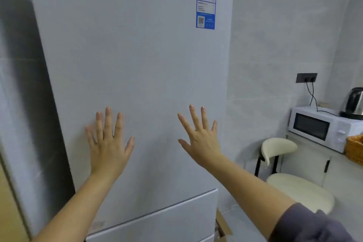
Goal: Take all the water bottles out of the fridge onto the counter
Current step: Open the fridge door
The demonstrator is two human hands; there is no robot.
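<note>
We face a tall white metal fridge (137, 65) with its upper door closed and a blue energy label (205, 0) near the door's top right corner. Both hands are raised in front of the door, the left hand (109, 143) and right hand (202, 141) well apart. Their fingers are straight and spread, and they hold nothing. We cannot tell whether the palms touch the door. We judge this a ready pose before opening, since neither hand is at the door's edge. No water bottles show. We take them to be behind the closed door, beyond both hands. Right of the fridge, a white bench (310, 155) carries a white box-shaped microwave (322, 127), where bottles could go.
</note>
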